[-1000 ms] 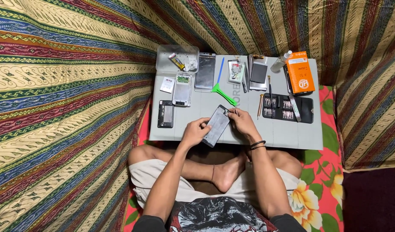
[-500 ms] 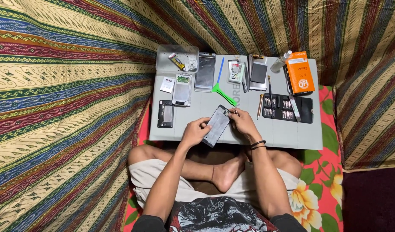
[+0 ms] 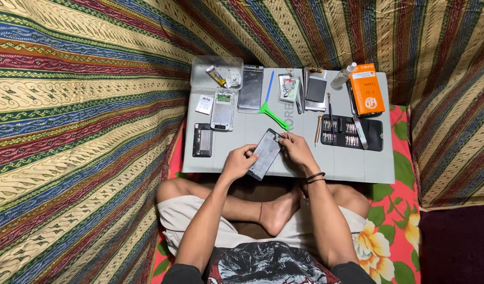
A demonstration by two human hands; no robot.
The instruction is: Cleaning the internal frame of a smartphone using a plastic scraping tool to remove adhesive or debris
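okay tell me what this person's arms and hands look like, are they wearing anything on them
Both arms are bare from the shoulder edge down, with no long sleeves and no gloves. The left hand and its wrist carry nothing. The right hand has thin dark bands around the wrist, like a couple of black cords or bracelets. No rings or watch can be made out on the fingers at this size.

Two hands, left [image 3: 238,163] and right [image 3: 297,152], share one grip on one phone [image 3: 264,154]. Beyond the grip on the bench [image 3: 358,165] lie three more phone bodies [image 3: 202,140] [image 3: 222,110] [image 3: 251,88], one green pry tool [image 3: 266,111], one orange box [image 3: 366,88], one black bit case [image 3: 351,133] and one clear tray [image 3: 217,73].
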